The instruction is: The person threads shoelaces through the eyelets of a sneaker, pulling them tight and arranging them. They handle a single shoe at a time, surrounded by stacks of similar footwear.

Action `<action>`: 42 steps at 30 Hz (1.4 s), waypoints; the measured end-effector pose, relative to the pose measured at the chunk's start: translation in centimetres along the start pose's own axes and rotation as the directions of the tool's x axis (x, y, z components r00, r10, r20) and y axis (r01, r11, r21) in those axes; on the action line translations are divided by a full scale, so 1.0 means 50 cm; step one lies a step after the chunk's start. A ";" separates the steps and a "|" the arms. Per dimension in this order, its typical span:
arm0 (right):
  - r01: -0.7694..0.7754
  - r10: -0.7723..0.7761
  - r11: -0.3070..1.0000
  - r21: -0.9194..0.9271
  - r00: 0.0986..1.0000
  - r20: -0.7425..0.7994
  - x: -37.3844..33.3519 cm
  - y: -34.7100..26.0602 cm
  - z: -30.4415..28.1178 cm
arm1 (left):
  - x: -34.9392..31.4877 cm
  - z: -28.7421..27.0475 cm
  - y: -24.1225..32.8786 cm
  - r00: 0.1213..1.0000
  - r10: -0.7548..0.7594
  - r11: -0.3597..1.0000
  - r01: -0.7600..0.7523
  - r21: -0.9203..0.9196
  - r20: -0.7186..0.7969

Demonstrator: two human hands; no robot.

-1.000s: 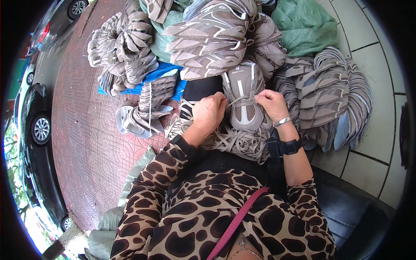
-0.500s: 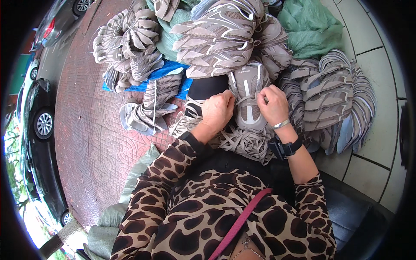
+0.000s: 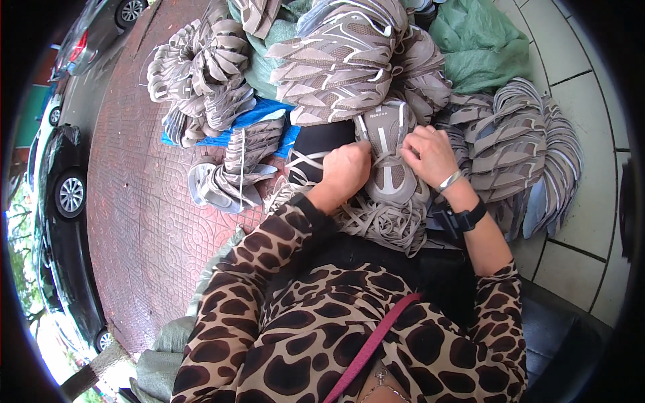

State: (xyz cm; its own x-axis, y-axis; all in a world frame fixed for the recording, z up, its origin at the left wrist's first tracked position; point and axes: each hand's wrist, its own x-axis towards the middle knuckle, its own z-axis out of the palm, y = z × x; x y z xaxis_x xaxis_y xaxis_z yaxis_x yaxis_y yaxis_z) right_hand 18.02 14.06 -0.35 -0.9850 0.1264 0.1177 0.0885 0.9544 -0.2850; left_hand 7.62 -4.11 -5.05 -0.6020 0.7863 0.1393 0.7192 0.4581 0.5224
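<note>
A grey-beige shoe upper [image 3: 392,186] lies in front of me, toe end toward me, with a flat light shoelace [image 3: 387,160] across its middle. My left hand [image 3: 346,172] is closed at the upper's left edge, its fingertips pinched at the shoelace. At the right edge my right hand [image 3: 430,157] has its fingers curled in, thumb near the forefinger; what they hold, if anything, is too small to make out. Below the upper lies a tangled heap of loose laces [image 3: 386,225]. Left of it is a black surface [image 3: 322,141] with pale laces at its near end.
Stacked shoe uppers [image 3: 336,64] rise just beyond, more uppers [image 3: 510,151] stand at the right, and tied bundles [image 3: 198,74] lie at the left near blue sheeting [image 3: 285,138]. A green sack [image 3: 478,43] is at the back. Cars [image 3: 64,201] stand beyond the red paving [image 3: 148,221].
My right hand has moved a little right and away from me, its wrist swinging outward. My left hand has shifted slightly right, still closed at the upper's left edge.
</note>
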 end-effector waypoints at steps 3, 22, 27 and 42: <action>0.277 -0.289 0.955 -0.103 0.948 -0.131 0.033 -0.002 -0.062 | 0.022 -0.066 0.015 0.952 0.288 0.877 -0.306 0.370 0.106; 0.149 -0.004 0.946 -0.289 0.893 0.449 0.107 -0.025 -0.015 | 0.146 -0.052 -0.006 0.791 -0.114 0.991 0.049 0.124 0.601; 0.002 0.024 0.979 -0.204 0.991 0.129 0.111 -0.014 0.016 | 0.132 -0.039 -0.015 0.888 -0.215 0.968 0.248 -0.031 0.406; -0.344 0.289 0.339 0.875 0.924 0.251 0.267 -0.047 -0.113 | 0.223 -0.187 0.000 0.992 0.019 0.740 -0.096 -0.665 -0.122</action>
State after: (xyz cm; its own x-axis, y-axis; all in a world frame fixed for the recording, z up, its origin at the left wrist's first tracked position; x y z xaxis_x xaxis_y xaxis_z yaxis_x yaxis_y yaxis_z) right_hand 5.50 15.04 7.25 -0.9216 0.3248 -0.2126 0.2391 0.0436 -0.9700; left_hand -2.35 0.78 4.39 -0.6263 0.7382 0.2508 0.3593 -0.0122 0.9332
